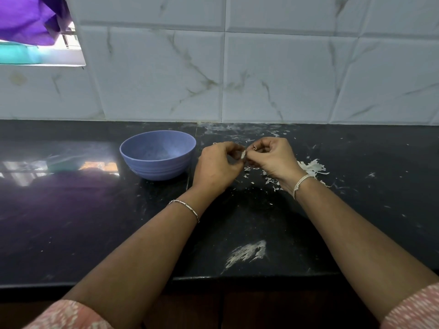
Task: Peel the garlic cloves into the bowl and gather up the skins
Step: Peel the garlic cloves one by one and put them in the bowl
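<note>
- At the near edge of the dark worktop (95, 222), our pink patterned sleeves (66, 314) come in from the bottom corners, and our forearms reach forward.
- Between the forearms a white smear (247, 254) lies on the worktop.
- We wear a thin metal bracelet (185, 206) on the left wrist and a pale thread (300, 184) on the right.
- Our left hand (217, 166) and right hand (273, 157) meet just above the worktop. Both have their fingers curled and pinch one small white clove (242, 155) between their tips. We cannot tell how much skin it carries.
- Under our right hand and to its right, white skins (311, 167) lie scattered, thickest just behind the wrist.
- Just left of our left hand stands a blue bowl (156, 169), upright, with neither hand touching it.
- Beyond rises a white marbled tile wall (261, 67), with a window (47, 51) and a purple cloth (28, 17) at far left.
</note>
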